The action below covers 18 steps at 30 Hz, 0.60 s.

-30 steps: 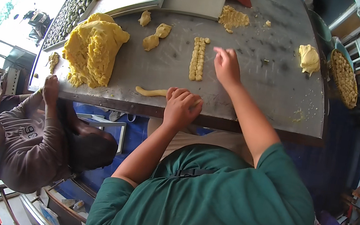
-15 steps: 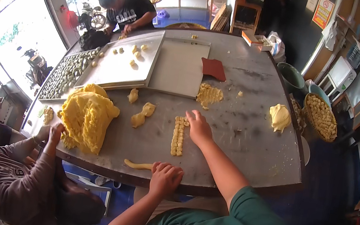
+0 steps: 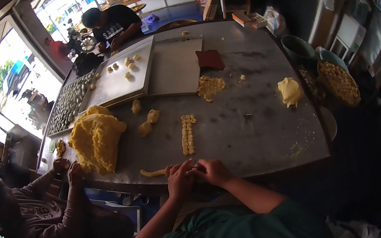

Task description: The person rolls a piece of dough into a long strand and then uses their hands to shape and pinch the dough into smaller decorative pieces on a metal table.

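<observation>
At the near edge of the counter [image 3: 256,144], your left hand [image 3: 181,180] closes over the right-hand part of a dough rope [image 3: 153,173], smooth, pale yellow and slightly curved toward its free end. Your right hand [image 3: 213,172] meets the left, but whether it grips anything cannot be told. Beyond lie small rounded dough pieces [image 3: 187,134] in two tight rows, then a flattened dough patch [image 3: 211,87].

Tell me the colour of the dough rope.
The dough rope is yellowish, seen best in the head view.
</observation>
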{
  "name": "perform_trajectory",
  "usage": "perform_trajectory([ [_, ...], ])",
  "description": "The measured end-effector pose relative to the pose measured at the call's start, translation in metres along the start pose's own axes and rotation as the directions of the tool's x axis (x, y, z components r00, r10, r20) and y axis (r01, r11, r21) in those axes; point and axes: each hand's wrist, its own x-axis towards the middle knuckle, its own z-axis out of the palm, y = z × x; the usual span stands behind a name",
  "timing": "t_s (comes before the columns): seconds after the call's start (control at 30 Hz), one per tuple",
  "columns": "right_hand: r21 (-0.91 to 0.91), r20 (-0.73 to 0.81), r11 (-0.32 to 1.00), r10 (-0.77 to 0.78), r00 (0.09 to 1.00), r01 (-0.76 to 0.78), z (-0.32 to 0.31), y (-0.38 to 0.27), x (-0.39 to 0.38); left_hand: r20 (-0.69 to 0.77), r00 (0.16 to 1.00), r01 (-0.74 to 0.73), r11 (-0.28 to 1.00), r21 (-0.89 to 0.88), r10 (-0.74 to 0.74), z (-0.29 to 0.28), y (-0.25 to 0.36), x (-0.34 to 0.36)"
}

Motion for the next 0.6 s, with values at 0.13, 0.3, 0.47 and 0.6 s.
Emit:
perform_trajectory([
  [0.13, 0.16, -0.028, 0.981, 0.12, 0.992, -0.115, -0.001, 0.009, 0.005, 0.055, 0.998, -0.011, 0.997, 0.082, 0.006, -0.001, 0.013, 0.009],
  [0.3, 0.069, -0.055, 0.992, -0.103, 0.993, 0.107, -0.005, 0.001, 0.005, 0.014, 1.0, 0.009, 0.994, 0.107, -0.01, 0.009, 0.004, 0.004],
  [0.47, 0.09, -0.081, 0.992, -0.082, 0.993, 0.089, 0.0, 0.004, 0.006, 0.006, 0.998, -0.059, 0.993, 0.103, 0.058, 0.012, -0.005, 0.002],
  [0.6, 0.125, -0.105, 0.988, -0.077, 0.992, 0.09, 0.004, 0.005, -0.003, -0.062, 0.991, -0.119, 0.991, 0.057, 0.123, 0.004, 0.001, 0.002],
])
